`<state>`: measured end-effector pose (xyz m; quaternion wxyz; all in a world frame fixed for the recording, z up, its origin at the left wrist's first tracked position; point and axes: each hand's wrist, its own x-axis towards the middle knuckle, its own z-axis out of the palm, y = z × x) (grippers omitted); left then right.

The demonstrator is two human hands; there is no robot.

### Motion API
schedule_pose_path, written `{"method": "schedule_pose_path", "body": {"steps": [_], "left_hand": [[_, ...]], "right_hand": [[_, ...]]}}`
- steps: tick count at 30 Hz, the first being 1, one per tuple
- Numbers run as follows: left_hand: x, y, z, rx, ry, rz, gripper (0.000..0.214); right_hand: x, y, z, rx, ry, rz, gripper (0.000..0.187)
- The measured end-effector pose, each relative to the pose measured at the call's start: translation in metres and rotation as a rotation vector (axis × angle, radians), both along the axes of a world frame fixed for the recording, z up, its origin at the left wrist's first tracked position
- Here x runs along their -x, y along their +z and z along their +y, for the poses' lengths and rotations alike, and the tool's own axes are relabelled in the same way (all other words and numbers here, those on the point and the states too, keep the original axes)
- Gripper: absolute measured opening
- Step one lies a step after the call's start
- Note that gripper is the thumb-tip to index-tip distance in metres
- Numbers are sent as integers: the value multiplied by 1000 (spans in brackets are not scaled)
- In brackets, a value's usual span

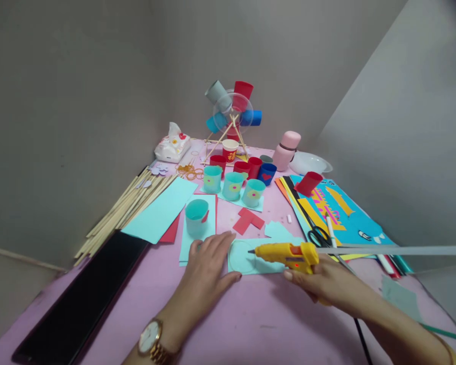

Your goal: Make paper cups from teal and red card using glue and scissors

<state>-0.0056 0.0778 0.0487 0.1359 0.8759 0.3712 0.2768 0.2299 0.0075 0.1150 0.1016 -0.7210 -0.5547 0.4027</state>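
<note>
My right hand (319, 279) is wrapped round a yellow hot glue gun (289, 255), whose red light is lit and whose long glue stick (395, 250) sticks out behind. The gun's dark nozzle hangs over a strip of turquoise card (266, 267) marked with a faint ring. At the strip's left end, my left hand (213, 258) lies with fingers stretched, steadying or touching its edge. Just beyond that hand stands a turquoise paper cup shape (197, 217) on turquoise sheets. Three more turquoise cups (233, 185) with yellow flowers stand farther back. Red card scraps (248, 220) lie ahead of the strip.
Bamboo sticks (117, 213) and a black slab-like object (87, 299) lie at left. Scissors (319, 236) and coloured sheets (345, 213) are at right. Behind stand red cups (255, 167), a pink flask (287, 151), tissues (173, 147) and a stick-framed wheel (232, 112) bearing cups.
</note>
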Motion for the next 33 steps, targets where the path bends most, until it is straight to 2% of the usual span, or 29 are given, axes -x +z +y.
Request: {"method": "schedule_pose_path", "body": {"steps": [2, 5, 7, 8, 11, 13, 16, 18, 21, 23, 28, 33], "left_hand": [[2, 2, -2, -115, 96, -89, 63], [9, 9, 5, -256, 355, -230, 56], [16, 15, 16, -270, 477, -205, 49], [20, 19, 24, -256, 489, -140, 44], [29, 30, 45, -210, 376, 30, 25], [31, 39, 51, -207, 309, 86, 24], [26, 52, 44, -227, 231, 67, 27], [19, 59, 35, -192, 133, 31, 23], [8, 66, 29, -30, -46, 70, 21], [3, 70, 31, 83, -119, 126, 23], [4, 78, 42, 276, -185, 132, 21], [1, 80, 41, 392, -233, 143, 21]], "right_hand": [[0, -7, -5, -60, -79, 73, 48], [2, -21, -14, -137, -203, 250, 47], [4, -31, -20, -170, -269, 384, 47], [5, -35, -21, -181, -297, 434, 47], [8, -44, -24, -194, -349, 535, 48], [8, -48, -24, -198, -376, 581, 48], [4, -52, -23, -201, -424, 670, 47], [1, -55, -24, -213, -432, 736, 47], [-1, -58, -25, -217, -435, 806, 46], [0, -60, -25, -212, -444, 826, 46], [3, -63, -22, -194, -473, 832, 46], [2, -64, -20, -184, -474, 828, 47]]}}
